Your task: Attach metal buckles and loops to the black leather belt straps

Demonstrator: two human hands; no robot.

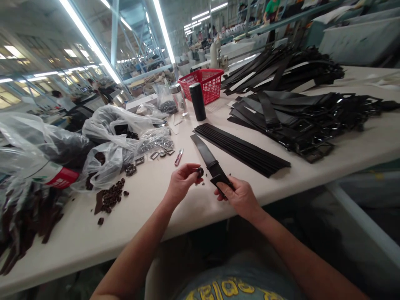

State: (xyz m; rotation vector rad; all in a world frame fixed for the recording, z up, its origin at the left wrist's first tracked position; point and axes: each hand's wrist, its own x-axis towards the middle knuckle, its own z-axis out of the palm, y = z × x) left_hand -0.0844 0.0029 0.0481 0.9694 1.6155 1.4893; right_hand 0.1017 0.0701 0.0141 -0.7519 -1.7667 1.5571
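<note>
Between the thumb and fingers of my left hand [183, 180] is a small dark round piece [200, 171]. My right hand [239, 193] grips the near end of a black strap [204, 152], with the thumb on top of its dark buckle end. The strap points away from me, its far end near a neat row of black strips [240, 150] on the table. Both hands are over the table's front part, a short gap apart. Tiny dark bits lie on the table between them.
Pink-handled snips [179, 157] lie beyond my left hand. Small brown loops [113, 196] and plastic bags [109, 125] are at left. Farther back stand a black bottle [198, 102], a clear bottle [179, 100] and a red basket [212, 85]. Buckled black straps [281, 116] pile up at right.
</note>
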